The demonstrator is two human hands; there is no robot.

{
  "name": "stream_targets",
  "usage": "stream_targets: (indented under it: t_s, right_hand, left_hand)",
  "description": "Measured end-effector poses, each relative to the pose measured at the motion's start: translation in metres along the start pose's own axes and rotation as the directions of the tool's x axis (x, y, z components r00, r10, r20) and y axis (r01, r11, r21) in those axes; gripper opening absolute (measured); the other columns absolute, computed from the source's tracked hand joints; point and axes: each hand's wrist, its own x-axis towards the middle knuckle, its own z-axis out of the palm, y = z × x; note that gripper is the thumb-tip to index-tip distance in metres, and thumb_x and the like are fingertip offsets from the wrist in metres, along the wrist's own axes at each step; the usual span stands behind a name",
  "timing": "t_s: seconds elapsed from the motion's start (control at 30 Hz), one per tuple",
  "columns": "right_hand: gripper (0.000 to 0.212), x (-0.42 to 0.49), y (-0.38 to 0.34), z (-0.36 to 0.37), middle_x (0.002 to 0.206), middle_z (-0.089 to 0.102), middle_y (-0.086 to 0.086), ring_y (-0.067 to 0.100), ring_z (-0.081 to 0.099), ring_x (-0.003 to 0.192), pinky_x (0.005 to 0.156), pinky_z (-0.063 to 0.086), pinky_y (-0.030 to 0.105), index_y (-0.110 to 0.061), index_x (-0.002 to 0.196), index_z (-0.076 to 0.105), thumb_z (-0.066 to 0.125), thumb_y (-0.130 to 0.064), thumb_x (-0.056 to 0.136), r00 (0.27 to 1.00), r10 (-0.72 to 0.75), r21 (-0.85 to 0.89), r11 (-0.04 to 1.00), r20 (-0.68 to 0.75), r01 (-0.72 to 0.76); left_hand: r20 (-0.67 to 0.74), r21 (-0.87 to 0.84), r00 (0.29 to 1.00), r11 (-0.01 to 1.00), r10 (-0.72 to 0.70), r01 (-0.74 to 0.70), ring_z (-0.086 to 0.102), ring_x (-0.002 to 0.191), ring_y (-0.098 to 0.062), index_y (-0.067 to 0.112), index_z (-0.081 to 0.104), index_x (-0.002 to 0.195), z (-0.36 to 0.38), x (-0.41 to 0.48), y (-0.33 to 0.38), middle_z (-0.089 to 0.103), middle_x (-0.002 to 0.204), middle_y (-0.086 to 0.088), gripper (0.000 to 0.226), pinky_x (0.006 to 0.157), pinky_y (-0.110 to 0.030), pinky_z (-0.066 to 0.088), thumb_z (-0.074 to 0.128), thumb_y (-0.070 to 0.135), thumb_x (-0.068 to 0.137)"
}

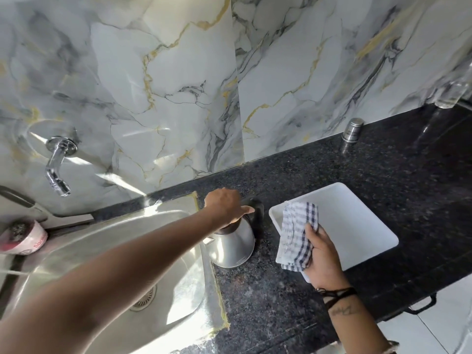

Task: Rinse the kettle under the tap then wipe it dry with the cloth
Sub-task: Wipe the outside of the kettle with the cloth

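Observation:
A steel kettle with a black lid and handle stands upright on the dark granite counter, just right of the sink's edge. My left hand rests on top of it, gripping the black lid or handle. My right hand holds a blue-and-white checked cloth a little to the kettle's right, over the near corner of a white tray. The cloth does not touch the kettle. A chrome tap juts from the marble wall at the left; no water is visible running from it.
The steel sink fills the lower left, its drain near the middle. A pink tub holding a scrubber sits on its left rim. A small steel canister and a clear glass bottle stand by the back wall.

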Motion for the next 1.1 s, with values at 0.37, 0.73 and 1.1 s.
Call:
stream_targets:
  t_s: [0.37, 0.73, 1.1]
  right_hand:
    - [0.054, -0.023, 0.091, 0.114, 0.158, 0.041, -0.01, 0.013, 0.042, 0.143, 0.122, 0.031, 0.042, -0.03, 0.156, 0.03, 0.03, -0.044, 0.104, 0.98, -0.156, -0.444, 0.875, 0.123, 0.195]
    - [0.052, 0.045, 0.117, 0.091, 0.164, 0.031, 0.009, 0.019, 0.033, 0.149, 0.125, 0.024, 0.047, -0.013, 0.156, 0.03, 0.02, -0.035, 0.111, 0.997, -0.079, -0.397, 0.914, 0.022, 0.082]
    - [0.07, -0.018, 0.172, 0.102, 0.171, -0.005, 0.003, 0.015, 0.001, 0.157, 0.127, 0.002, 0.035, -0.02, 0.157, -0.006, 0.019, -0.054, 0.1, 0.916, -0.373, -0.766, 0.544, 0.145, 0.342]
  left_hand:
    - [0.133, -0.412, 0.867, 0.823, 0.479, -0.392, -0.014, 0.151, -0.007, 0.022, 0.004, 0.158, 0.025, -0.052, -0.073, -0.006, 0.166, 0.006, 0.059, 0.119, -0.021, -0.01, 0.019, 0.045, 0.106]
    - [0.17, -0.527, 0.867, 0.787, 0.468, -0.321, -0.019, 0.15, -0.01, 0.019, 0.004, 0.158, 0.021, -0.054, -0.07, -0.011, 0.165, 0.005, 0.094, 0.123, -0.035, -0.01, 0.005, 0.078, 0.085]
    - [0.288, -0.541, 0.836, 0.8, 0.467, -0.26, -0.015, 0.151, -0.011, 0.021, 0.005, 0.158, -0.002, -0.045, -0.069, -0.009, 0.167, 0.003, 0.117, 0.123, -0.04, -0.008, 0.001, 0.094, 0.065]
